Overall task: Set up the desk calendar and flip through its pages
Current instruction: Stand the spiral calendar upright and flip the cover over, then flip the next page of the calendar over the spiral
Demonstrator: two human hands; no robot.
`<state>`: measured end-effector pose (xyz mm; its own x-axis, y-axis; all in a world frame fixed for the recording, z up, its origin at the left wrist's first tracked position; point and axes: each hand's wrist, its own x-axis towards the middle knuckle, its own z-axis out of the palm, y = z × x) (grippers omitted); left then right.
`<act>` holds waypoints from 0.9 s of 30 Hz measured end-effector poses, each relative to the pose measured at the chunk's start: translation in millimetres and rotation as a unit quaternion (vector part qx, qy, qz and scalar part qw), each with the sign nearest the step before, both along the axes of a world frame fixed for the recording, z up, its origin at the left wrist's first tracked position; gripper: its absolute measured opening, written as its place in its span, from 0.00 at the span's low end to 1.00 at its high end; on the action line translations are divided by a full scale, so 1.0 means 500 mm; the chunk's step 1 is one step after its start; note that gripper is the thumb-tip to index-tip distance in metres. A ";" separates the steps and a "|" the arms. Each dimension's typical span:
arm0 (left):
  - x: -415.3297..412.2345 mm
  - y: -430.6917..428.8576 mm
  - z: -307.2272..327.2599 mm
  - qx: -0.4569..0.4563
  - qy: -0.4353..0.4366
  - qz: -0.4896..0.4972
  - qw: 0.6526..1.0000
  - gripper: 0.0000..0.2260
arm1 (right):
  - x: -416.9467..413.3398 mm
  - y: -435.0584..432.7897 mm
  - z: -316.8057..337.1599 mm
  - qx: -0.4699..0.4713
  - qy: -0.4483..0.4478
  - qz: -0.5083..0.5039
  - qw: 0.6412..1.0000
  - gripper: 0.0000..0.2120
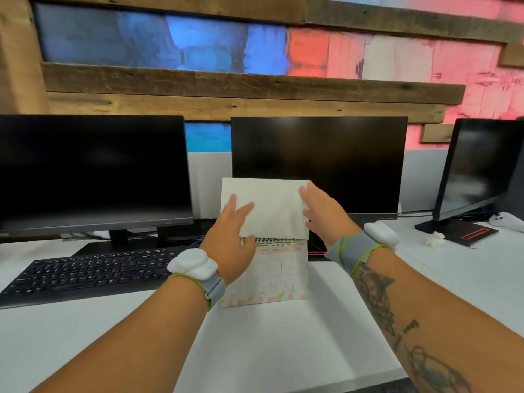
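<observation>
The spiral-bound desk calendar (279, 275) stands on the white desk (283, 344) in front of the middle monitor, its front page showing a date grid with a floral lower border. One white page (269, 205) is lifted up above the spiral binding. My left hand (231, 241) touches that page's left lower part with fingers spread and partly covers the calendar's left side. My right hand (321, 212) holds the page's right edge near its top corner. Whether the left hand grips the page or only rests on it is unclear.
Two dark monitors (93, 171) (319, 165) stand behind the calendar, a third (482, 168) at the right. A black keyboard (90, 272) lies at the left. A white controller (507, 221) and crumpled white scrap (435, 238) sit at the far right.
</observation>
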<state>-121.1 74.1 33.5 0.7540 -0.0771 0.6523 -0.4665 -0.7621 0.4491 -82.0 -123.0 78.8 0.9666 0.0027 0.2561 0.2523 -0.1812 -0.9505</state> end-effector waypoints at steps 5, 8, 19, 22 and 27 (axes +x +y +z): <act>0.041 -0.005 -0.030 0.255 0.105 0.064 0.959 0.28 | 0.021 0.023 -0.076 -0.357 -0.128 -0.032 0.925 0.33; 0.068 0.003 -0.042 0.275 0.133 0.078 0.949 0.30 | 0.040 0.037 -0.097 -0.503 -0.135 -0.039 0.853 0.31; 0.117 0.006 -0.083 0.234 0.071 0.104 0.964 0.24 | 0.096 0.063 -0.143 -0.550 -0.114 -0.049 0.826 0.19; 0.119 -0.007 -0.092 0.227 0.063 0.130 0.963 0.23 | 0.109 0.067 -0.157 -0.552 -0.124 -0.072 0.821 0.21; 0.115 -0.013 -0.103 0.217 0.089 0.161 0.959 0.29 | 0.107 0.074 -0.180 -0.551 -0.122 -0.125 0.816 0.28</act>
<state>-63.7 67.9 -18.1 0.8810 -0.0568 0.4696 -0.1215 -0.9866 0.1086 -28.6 -86.1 -11.3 0.8927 0.1716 0.4166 0.2339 -0.9668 -0.1029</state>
